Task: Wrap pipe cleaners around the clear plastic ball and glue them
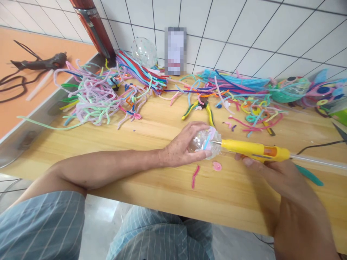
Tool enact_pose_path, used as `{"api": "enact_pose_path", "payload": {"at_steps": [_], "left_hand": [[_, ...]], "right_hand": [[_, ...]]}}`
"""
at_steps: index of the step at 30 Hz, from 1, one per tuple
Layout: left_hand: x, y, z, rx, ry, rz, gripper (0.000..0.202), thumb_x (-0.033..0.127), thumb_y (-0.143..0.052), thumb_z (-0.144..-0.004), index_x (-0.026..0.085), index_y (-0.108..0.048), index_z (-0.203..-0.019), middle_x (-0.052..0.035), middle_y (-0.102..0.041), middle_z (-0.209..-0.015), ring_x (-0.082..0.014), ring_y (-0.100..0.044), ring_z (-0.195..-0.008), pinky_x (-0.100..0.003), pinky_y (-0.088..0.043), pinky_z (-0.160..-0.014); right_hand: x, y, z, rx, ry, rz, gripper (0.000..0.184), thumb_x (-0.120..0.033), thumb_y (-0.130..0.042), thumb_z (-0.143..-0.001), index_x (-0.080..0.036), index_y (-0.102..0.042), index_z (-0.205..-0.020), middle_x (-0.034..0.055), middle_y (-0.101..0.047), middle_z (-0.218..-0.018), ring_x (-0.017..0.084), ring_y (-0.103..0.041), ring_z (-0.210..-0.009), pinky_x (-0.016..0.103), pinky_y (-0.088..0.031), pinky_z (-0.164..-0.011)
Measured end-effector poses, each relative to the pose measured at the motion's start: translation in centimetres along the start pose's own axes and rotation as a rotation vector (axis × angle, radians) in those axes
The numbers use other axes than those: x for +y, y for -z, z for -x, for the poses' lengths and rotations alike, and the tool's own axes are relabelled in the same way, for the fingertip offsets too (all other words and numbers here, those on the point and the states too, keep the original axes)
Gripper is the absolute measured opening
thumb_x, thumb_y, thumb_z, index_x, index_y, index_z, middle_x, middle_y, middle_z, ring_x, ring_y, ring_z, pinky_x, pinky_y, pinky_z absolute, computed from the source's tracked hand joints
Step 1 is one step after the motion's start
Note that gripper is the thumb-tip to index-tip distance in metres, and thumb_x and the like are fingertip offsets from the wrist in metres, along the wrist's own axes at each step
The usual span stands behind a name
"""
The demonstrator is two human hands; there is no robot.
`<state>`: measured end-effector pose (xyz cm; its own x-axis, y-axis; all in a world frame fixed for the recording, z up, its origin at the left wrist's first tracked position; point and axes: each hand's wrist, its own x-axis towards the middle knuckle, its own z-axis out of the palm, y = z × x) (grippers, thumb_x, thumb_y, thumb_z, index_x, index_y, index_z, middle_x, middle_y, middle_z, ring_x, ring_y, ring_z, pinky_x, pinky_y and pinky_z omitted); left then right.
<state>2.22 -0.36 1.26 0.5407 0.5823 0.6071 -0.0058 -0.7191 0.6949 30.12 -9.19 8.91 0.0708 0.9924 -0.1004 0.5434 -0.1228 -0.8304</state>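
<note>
My left hand (182,144) is wrapped round a clear plastic ball (199,140) just above the table. Lilac and light-blue pipe-cleaner pieces (207,139) lie on the ball's surface. In my right hand (267,168) is a yellow glue gun (244,147), pointed left, with a long clear glue stick (317,161) sticking out behind. Its metal nozzle reaches the right side of the ball; whether it touches, I cannot tell. Below the ball lie a pink disc (217,166) and a short dark-pink pipe-cleaner piece (194,177).
Yellow-green pliers (202,108) lie behind the ball. Tangled pipe cleaners (92,97) are at left, with bundles (235,81) along the tiled wall. A phone (175,50) leans there near another clear ball (144,52). A black glue gun (40,63) rests on the orange surface.
</note>
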Motion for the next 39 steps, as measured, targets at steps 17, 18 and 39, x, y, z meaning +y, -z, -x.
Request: {"api": "enact_pose_path", "payload": {"at_steps": [17,18,39], "left_hand": [[0.04,0.02,0.06,-0.003,0.02,0.002,0.069,0.044,-0.077,-0.094,0.025,-0.046,-0.153,-0.0166,-0.06,-0.149,-0.0338,-0.057,-0.146,-0.057,-0.048,-0.125],[0.01,0.01,0.06,-0.004,0.022,0.0,0.069,0.044,-0.077,-0.094,0.025,-0.046,-0.153,-0.0167,-0.06,-0.149,-0.0338,-0.057,-0.146,-0.057,-0.048,-0.125],[0.04,0.03,0.07,0.01,0.009,-0.002,0.067,0.043,-0.077,-0.095,0.023,-0.047,-0.152,-0.0171,-0.06,-0.147,-0.0326,-0.057,-0.144,-0.054,-0.049,-0.124]], "right_hand": [[-0.05,0.01,-0.22,-0.017,-0.014,-0.002,0.023,-0.052,-0.086,-0.069,-0.031,-0.081,-0.077,0.0045,-0.084,-0.083,0.033,-0.082,-0.085,0.041,-0.072,-0.078],[-0.08,0.03,-0.22,-0.023,-0.012,-0.002,0.023,-0.051,-0.086,-0.069,-0.031,-0.081,-0.077,0.0046,-0.084,-0.082,0.033,-0.082,-0.085,0.041,-0.072,-0.078],[-0.28,-0.15,-0.13,-0.02,0.005,-0.019,0.02,-0.047,-0.086,-0.069,-0.03,-0.084,-0.079,0.0044,-0.084,-0.08,0.03,-0.082,-0.082,0.037,-0.071,-0.075]]}}
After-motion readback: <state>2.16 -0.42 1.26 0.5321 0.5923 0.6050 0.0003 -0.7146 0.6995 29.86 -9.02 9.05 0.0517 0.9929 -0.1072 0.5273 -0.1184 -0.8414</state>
